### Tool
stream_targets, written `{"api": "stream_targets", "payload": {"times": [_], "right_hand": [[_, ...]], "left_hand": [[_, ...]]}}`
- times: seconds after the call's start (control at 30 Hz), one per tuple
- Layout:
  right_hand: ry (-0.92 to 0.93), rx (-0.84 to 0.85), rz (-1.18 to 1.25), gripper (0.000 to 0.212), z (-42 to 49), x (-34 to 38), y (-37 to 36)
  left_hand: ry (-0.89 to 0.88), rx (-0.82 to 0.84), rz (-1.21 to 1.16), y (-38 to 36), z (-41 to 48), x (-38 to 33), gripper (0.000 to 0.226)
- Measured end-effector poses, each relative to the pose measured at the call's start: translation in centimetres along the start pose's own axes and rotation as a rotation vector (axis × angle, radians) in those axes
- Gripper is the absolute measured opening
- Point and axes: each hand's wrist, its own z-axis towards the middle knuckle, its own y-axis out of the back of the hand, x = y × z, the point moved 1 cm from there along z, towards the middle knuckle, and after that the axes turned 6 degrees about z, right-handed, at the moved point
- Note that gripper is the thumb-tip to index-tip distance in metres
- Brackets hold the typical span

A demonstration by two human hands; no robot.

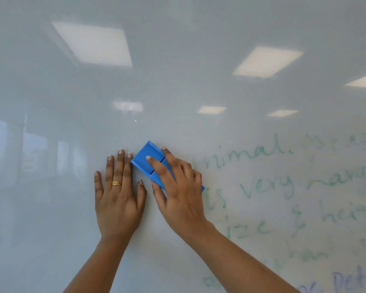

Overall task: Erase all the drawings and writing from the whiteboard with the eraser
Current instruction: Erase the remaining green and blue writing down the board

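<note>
The right hand [178, 193] curls its fingers [156, 164] round the eraser [144, 159], just beside the left hand [116, 199], whose fingers lie straight on the board [178, 81]; it should press flat and sweep right over the writing [262, 187].

Room visible only as faint reflection in glossy whiteboard [178, 60]: rectangular ceiling light panels [91, 43] glowing across upper area, bright windows [0, 140] with dark vertical frames at left. Light soft, even.
</note>
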Motion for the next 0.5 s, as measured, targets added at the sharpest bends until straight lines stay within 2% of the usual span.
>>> {"api": "stream_targets", "payload": {"times": [0.13, 0.37, 0.5], "right_hand": [[0.036, 0.001, -0.037, 0.055, 0.0, -1.3, 0.6], [-0.128, -0.174, -0.068, 0.057, 2.3, -7.8, 4.0], [-0.198, -0.176, -0.041, 0.059, 2.8, -9.0, 5.0]], "left_hand": [[-0.014, 0.014, 0.015, 0.1, -2.2, 0.4, 0.059], [-0.011, 0.036, 0.028, 0.0, -2.7, 0.5, 0.059], [-0.007, 0.034, 0.03, 0.1, -2.7, 0.5, 0.059]]}}
